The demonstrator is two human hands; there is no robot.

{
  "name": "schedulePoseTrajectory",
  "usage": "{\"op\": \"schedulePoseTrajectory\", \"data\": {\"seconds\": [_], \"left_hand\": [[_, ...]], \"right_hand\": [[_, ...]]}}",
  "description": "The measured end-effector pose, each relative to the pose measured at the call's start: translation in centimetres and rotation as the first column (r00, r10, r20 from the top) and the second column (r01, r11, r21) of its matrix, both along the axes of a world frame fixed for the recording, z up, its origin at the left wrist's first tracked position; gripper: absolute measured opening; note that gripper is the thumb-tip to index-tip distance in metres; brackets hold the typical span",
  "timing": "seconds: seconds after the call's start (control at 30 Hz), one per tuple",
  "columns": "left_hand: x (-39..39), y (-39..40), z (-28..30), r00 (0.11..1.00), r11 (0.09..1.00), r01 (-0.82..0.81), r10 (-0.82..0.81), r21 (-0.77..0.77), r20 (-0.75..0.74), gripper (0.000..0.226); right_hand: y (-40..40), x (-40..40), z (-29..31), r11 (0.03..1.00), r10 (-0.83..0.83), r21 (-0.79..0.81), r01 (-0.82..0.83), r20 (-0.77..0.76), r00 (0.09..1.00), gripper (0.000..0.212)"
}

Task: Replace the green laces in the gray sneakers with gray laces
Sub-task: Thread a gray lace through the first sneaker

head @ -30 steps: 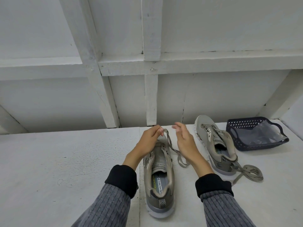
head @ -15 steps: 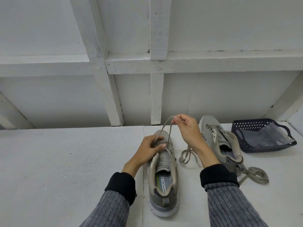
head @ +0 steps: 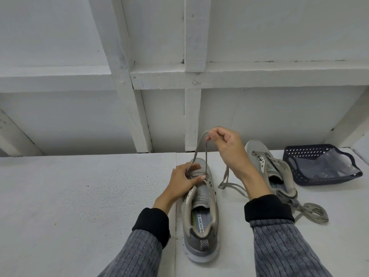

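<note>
The left hand [head: 184, 179] presses the near sneaker [head: 200, 212] at its toe eyelets w/ fingers curled on it, so it stays put, while the right hand [head: 227, 145] pinches the lace [head: 199, 148] loop up, prob. to pull it through

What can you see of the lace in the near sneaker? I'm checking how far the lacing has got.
The lace is a flat, grayish cord that looks woven. It rises from the toe-end eyelets of the near sneaker as a loop. The right hand pinches its top, lifted above the shoe; the left hand holds it at the eyelets. A loose length trails on the white surface right of the shoe.
</note>
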State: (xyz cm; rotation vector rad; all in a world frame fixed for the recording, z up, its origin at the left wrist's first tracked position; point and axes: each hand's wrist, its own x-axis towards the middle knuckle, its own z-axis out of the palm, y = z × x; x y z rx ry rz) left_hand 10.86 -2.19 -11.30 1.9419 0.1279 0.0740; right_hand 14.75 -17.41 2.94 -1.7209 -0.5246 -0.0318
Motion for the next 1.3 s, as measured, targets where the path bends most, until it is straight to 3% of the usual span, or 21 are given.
{"op": "schedulePoseTrajectory", "data": {"seconds": [0.07, 0.2, 0.27, 0.5, 0.67, 0.83, 0.9, 0.97, 1.03, 1.13, 1.2, 1.3], "left_hand": [[0.0, 0.2, 1.2, 0.999, 0.997, 0.043, -0.044, -0.059, -0.011, 0.044], [0.3, 0.4, 4.2, 0.993, 0.975, 0.057, -0.032, -0.215, 0.116, 0.048], [0.7, -0.1, 5.8, 0.988, 0.968, 0.080, -0.046, -0.237, 0.147, 0.036], [1.5, -1.0, 7.5, 0.955, 0.955, 0.295, -0.293, -0.038, 0.037, 0.042], [0.8, 0.2, 7.6, 0.966, 0.963, 0.258, -0.258, -0.073, 0.012, 0.034], [1.5, 1.3, 7.3, 0.973, 0.975, 0.223, -0.223, 0.003, 0.064, 0.033], [1.8, 1.3, 7.3, 0.986, 0.989, 0.141, -0.145, 0.054, 0.084, 0.034], [2.0, 1.2, 7.4, 0.993, 0.996, 0.059, -0.065, 0.065, 0.100, 0.038], [2.1, 1.0, 7.6, 0.992, 0.998, 0.024, -0.032, 0.066, 0.118, 0.040], [2.1, 0.5, 7.8, 0.991, 0.998, 0.025, -0.033, 0.059, 0.131, 0.035], [2.0, 0.3, 7.8, 0.991, 0.998, 0.034, -0.040, 0.044, 0.132, 0.030], [1.8, 0.2, 8.0, 0.992, 0.999, 0.041, -0.040, -0.004, 0.124, 0.026]], "right_hand": [[-0.7, 0.2, -0.5, 0.999, -0.020, -0.034, 0.019, -0.037, 0.999, 0.029], [-2.0, 0.7, -2.7, 0.991, -0.050, -0.127, 0.037, -0.097, 0.994, 0.031], [-2.3, 0.7, -3.7, 0.986, -0.050, -0.163, 0.031, -0.119, 0.992, 0.031], [-2.6, 0.3, -4.6, 0.981, -0.063, -0.191, 0.036, -0.135, 0.989, 0.032], [-3.6, 1.2, -5.9, 0.975, -0.133, -0.194, 0.111, -0.106, 0.985, 0.034], [-3.1, 1.2, -7.4, 0.949, -0.205, -0.262, 0.178, -0.081, 0.975, 0.029], [-2.6, 0.8, -8.1, 0.874, -0.326, -0.370, 0.315, 0.036, 0.945, 0.015], [-2.2, 0.1, -8.3, 0.847, -0.420, -0.297, 0.442, 0.135, 0.897, 0.008], [-2.0, -0.4, -8.6, 0.919, -0.340, -0.190, 0.344, 0.058, 0.939, 0.014], [-1.3, -0.8, -9.7, 0.947, -0.115, -0.314, 0.064, -0.149, 0.982, 0.006], [-1.0, -0.7, -11.0, 0.936, -0.112, -0.349, 0.039, -0.191, 0.975, 0.022], [-0.6, -0.4, -11.7, 0.937, -0.161, -0.334, 0.098, -0.165, 0.973, 0.017]]}}
